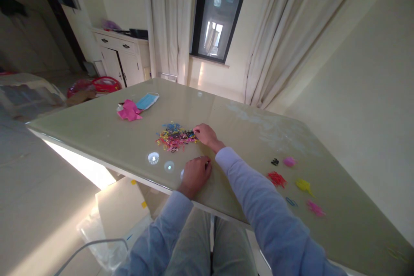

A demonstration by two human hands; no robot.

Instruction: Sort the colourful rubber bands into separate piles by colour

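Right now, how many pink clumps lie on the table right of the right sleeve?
2: the far pink clump, beside the black clump; the near pink clump, right of the blue loops. The sleeve may hide more.

A blue face mask point(148, 101) lies beside a crumpled pink sheet point(130, 111); beyond, pale curtains point(170, 21) flank a black-framed window point(222, 13)

Beyond the right hand point(206, 134), cream curtains point(171, 17) flank a dark-framed window point(224, 4). Far left of the hand, a white cabinet point(131, 58) stands; light point(53, 235) streaks the floor point(35, 181).
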